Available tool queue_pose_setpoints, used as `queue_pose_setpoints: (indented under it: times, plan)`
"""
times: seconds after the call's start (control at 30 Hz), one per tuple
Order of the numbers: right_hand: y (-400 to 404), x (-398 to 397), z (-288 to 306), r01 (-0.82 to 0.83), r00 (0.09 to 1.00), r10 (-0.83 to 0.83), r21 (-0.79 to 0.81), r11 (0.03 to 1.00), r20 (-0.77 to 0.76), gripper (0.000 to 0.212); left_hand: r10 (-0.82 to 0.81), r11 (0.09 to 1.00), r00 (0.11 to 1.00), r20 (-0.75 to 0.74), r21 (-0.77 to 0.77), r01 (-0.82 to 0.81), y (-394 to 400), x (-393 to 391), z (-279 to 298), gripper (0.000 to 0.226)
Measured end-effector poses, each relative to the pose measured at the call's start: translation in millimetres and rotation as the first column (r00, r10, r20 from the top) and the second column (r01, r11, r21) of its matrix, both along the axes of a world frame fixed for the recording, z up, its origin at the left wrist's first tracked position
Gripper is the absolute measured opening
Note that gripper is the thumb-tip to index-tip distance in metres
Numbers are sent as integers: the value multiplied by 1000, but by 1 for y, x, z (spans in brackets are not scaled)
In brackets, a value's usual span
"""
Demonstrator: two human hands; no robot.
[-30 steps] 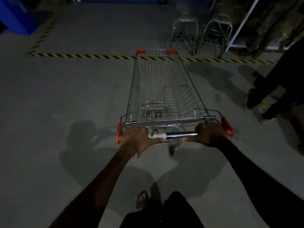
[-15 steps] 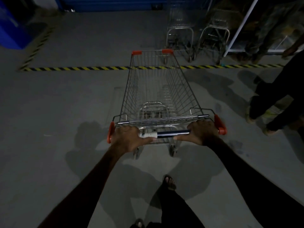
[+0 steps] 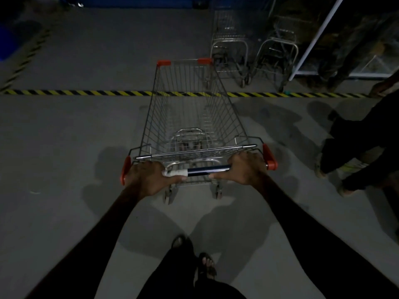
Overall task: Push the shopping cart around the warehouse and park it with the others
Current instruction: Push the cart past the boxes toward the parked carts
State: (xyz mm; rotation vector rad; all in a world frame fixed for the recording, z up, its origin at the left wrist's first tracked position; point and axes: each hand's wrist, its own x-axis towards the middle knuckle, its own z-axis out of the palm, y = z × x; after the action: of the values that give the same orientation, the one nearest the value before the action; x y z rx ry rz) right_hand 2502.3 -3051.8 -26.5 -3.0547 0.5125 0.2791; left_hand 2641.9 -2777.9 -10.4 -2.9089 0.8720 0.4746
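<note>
Far left: a blue block [image 3: 6, 44] sits at the dim far-left edge, beside a striped strip of tape that runs away along the floor.
Floor tape: a yellow and black line [image 3: 86, 93] crosses the grey floor [image 3: 64, 137] from left to right in the far half of the scene.
Left hand [image 3: 149, 180]: fingers curled over the left end of the cart handle [image 3: 207, 169], thumb lying along a white taped patch of the bar; it grips the handle.
Shopping cart [image 3: 190, 117]: an empty wire cart in the middle, its handle near the person, its far end with two red corner caps reaching past the striped line; red caps also sit at both ends of the handle.
Right hand [image 3: 246, 169]: fingers wrapped over the right end of the dark handle bar, thumb pointing left under the bar; it grips the handle.
Person's feet: one sandalled foot [image 3: 207, 266] shows near the bottom middle, behind the cart.
Parked carts [image 3: 252, 50]: two metal carts stand side by side beyond the line, far and to the right of the pushed cart's front, apart from it.
Shelf frame [image 3: 313, 37]: a pale slanted post rises at the far right, just beside the parked carts.
Bystander [image 3: 356, 143]: dark-clothed legs and shoes stand on the right, on the near side of the line, apart from the cart.
</note>
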Motion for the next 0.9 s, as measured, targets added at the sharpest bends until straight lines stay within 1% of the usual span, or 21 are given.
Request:
queue_pose_setpoints:
  times: [0.07, 0.17, 0.23, 0.3, 0.33, 0.43, 0.5, 0.63, 0.73, 0.83, 0.9]
  plan:
    - [-15, 25, 0, 9, 1000, -9, 10, 1000, 4, 105, -1, 1000, 1000, 4, 7, 1, -14, 25, -2, 110]
    - [-40, 65, 1, 16, 1000, -17, 55, 998, 22, 103, -34, 999, 997, 66, -31, 36, -35, 66, -7, 102]
    - [-55, 93, 2, -7, 1000, 6, 49, 999, 13, 104, -52, 997, 993, 106, -51, 58, -50, 91, -8, 95]
    - [-69, 123, 3, -26, 1000, 26, 52, 998, -10, 97, -78, 995, 991, 108, -51, 84, -65, 117, -7, 88]
    - [-76, 138, 3, -27, 1000, 27, 54, 998, -10, 96, -88, 994, 992, 95, -58, 94, -73, 131, -6, 86]
    - [-95, 181, 0, 19, 999, -18, 51, 998, -35, 116, -93, 993, 995, 35, -72, 95, -88, 177, -6, 94]
    - [-106, 209, -3, 38, 999, -36, 47, 998, -38, 121, -88, 994, 995, 38, -61, 90, -99, 204, -1, 94]
    - [-129, 264, -1, 21, 998, -19, 30, 999, -59, 115, -80, 997, 997, 21, -13, 80, -124, 255, 7, 90]
    - [-148, 304, 0, -5, 998, 7, 35, 999, -62, 114, -59, 997, 998, 10, -49, 60, -143, 299, 1, 96]
    - [-171, 343, -1, -32, 999, 34, 41, 999, -42, 99, -71, 997, 997, 16, -28, 72, -164, 339, -2, 93]
    - [-190, 370, -6, -37, 998, 38, 29, 999, -40, 100, -72, 996, 997, 33, -39, 74, -183, 363, 2, 91]
